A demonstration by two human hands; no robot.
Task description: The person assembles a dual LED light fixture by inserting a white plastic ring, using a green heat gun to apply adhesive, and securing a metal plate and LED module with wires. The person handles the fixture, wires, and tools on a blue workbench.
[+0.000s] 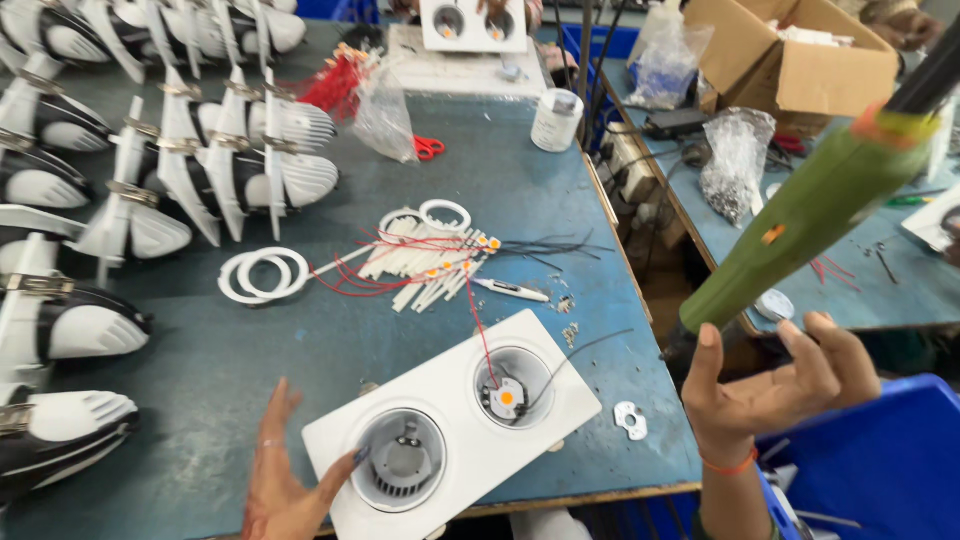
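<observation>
A white twin downlight housing (pixel 455 425) lies tilted on the blue-grey table (pixel 500 180) near its front edge. Its right cup (pixel 512 385) holds a small LED board with an orange dot and red and black wires. Its left cup (pixel 402 460) shows a grey finned heat sink. My left hand (pixel 285 475) is spread open at the housing's left corner, thumb touching it. My right hand (pixel 765 385) is open beyond the table's right edge, fingers curled just under the lower end of a hanging green power screwdriver (pixel 800 220).
White rings (pixel 262 275), a bundle of white sleeves with red and black wires (pixel 430 255) and a small metal bracket (pixel 631 420) lie on the table. Rows of white and black lamp heads (pixel 130 180) fill the left side. Cardboard box (pixel 790 55) back right, blue crate (pixel 880 470) lower right.
</observation>
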